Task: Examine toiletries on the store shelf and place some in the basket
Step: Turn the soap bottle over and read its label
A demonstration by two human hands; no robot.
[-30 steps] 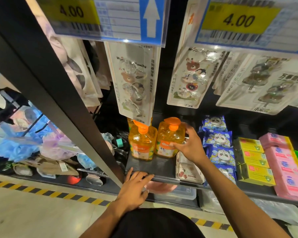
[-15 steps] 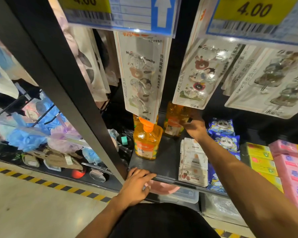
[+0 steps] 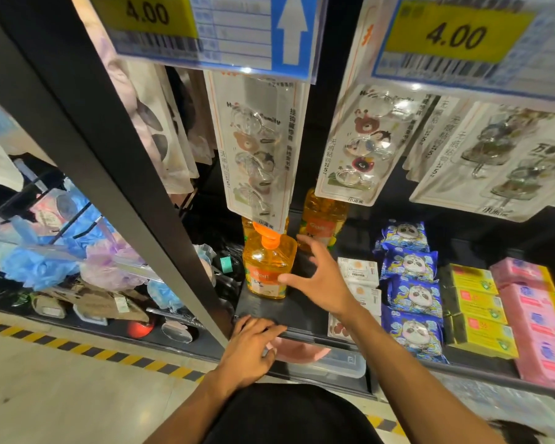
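Fingers spread, the right hand [image 3: 326,283] hovers just right of the front soap bottle [image 3: 268,267], which stands upright on the shelf [image 3: 269,310], thumb at its side. I judge it best to close round the body, below the pump. The left hand [image 3: 253,350] rests flat on the shelf lip before that bottle. Behind it are two rear bottles [image 3: 322,219], one half hidden. To its right are four panda packs [image 3: 412,296].

Right hand [image 3: 324,283] spreads beside the front orange bottle [image 3: 266,267]; left hand [image 3: 250,354] rests on shelf edge [image 3: 305,333].
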